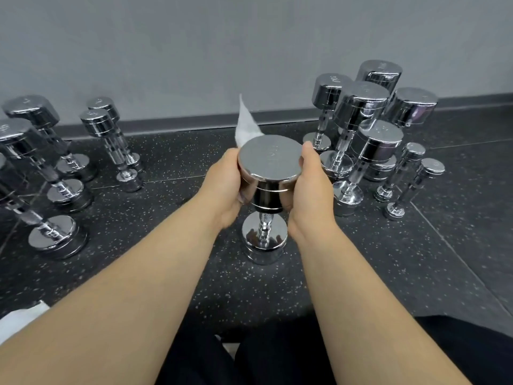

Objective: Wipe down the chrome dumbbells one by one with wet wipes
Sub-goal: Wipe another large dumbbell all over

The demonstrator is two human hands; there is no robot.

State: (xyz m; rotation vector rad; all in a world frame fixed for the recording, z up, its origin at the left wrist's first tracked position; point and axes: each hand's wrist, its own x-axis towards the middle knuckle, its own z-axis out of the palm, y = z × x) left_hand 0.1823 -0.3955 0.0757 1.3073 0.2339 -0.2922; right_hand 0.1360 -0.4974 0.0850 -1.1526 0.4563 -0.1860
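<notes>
Chrome gripped from both sides: left hand (227, 187) curled round the upper head of the dumbbell (270, 159), pinching a white wet wipe (245, 123) against its far rim, corner sticking up; right hand (311, 190) cupping the right side, steadying. Top head mid-wipe, seemingly; next, probably down over handle and lower head. Upright, long axis vertical, lower head on speckled floor (172, 218); other dumbbells (361, 107) left and right of it.

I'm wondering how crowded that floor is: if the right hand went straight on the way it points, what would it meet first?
The right hand grips the top head of the upright dumbbell, so that stops it at once. Beyond looks like bare floor, then the baseboard, though depth is unclear.
</notes>
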